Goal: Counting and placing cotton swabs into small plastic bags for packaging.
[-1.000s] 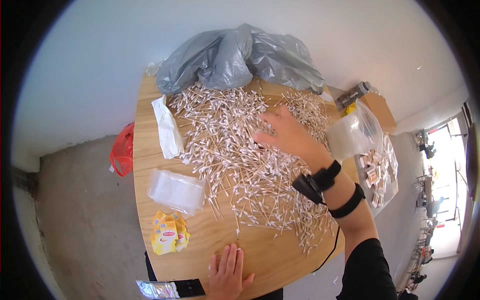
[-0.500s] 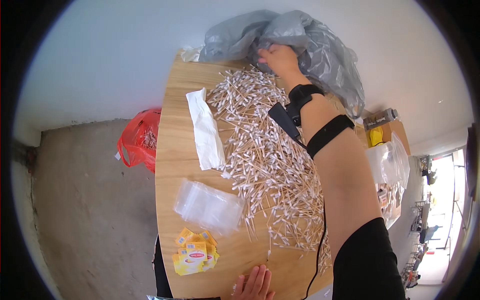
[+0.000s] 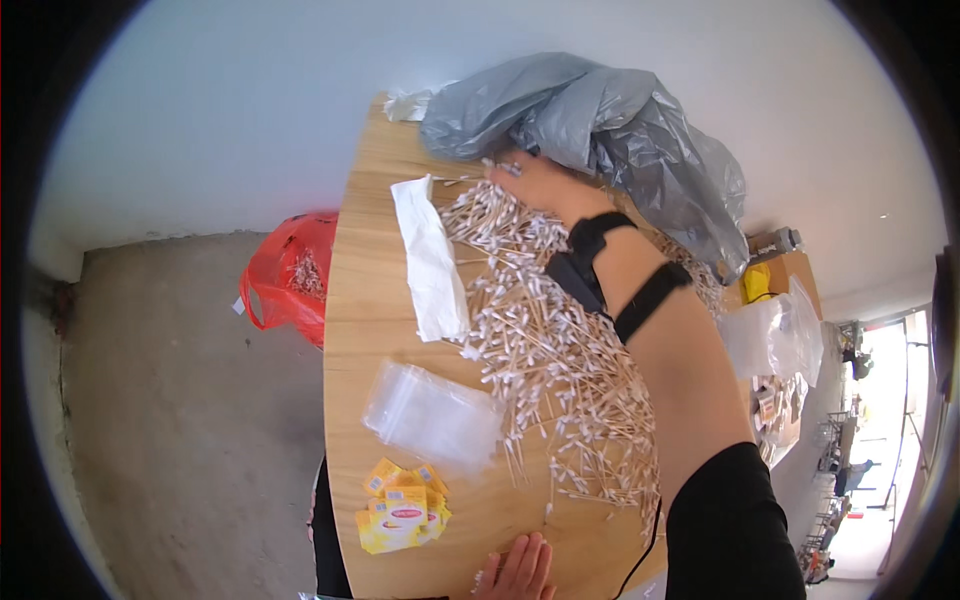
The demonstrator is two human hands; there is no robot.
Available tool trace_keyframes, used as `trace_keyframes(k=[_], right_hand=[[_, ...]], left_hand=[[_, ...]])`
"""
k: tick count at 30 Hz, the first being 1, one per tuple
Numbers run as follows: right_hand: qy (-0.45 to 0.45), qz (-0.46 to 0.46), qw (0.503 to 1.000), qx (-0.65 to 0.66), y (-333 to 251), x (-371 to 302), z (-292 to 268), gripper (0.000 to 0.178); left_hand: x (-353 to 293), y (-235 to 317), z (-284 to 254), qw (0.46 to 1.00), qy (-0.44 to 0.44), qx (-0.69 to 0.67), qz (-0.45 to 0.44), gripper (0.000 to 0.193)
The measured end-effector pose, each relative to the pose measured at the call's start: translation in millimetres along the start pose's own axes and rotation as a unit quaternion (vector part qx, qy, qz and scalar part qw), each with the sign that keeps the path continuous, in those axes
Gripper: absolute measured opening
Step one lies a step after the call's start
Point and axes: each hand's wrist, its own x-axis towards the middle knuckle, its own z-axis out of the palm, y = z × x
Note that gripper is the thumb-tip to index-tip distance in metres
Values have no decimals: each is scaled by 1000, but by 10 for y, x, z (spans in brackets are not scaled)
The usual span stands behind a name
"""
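A wide heap of cotton swabs, wooden sticks with white tips, spreads over the wooden table. At the heap's far end, my right hand has its fingers curled round some swabs, whose white tips stick out by the thumb. Just beyond it lies a crumpled grey plastic bag. My right forearm wears black straps with a small black device. At the near edge my left hand rests with fingers stretched out on the tabletop; a few white tips show beside it, and its lower part is cut off.
On the left of the table lie a folded white paper strip, a stack of clear plastic bags and yellow-and-white labels. A red bag with swabs hangs off the left edge. A cardboard box and clear plastic stand right.
My right hand has drawn back from the grey bag onto the far end of the heap, now with swabs in its fingers. The view has shifted slightly; my left hand stays put.
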Motion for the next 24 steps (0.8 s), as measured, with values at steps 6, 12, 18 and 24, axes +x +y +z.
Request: trace_keyframes(k=[6,12,18,24], right_hand=[[-37,19,999,-14,122,-1033,140,77],[-10,-5,1000,2,261,-1602,-23,71],[218,43,962,-161,580,-995,-504,60],[394,55,915,-71,662,-419,-924,53]], left_hand=[[-3,-26,43,998,17,-56,-6,78],[58,-18,39,999,5,52,11,74],[59,-10,86,999,14,50,12,72],[88,16,-50,999,-7,-48,-13,76]])
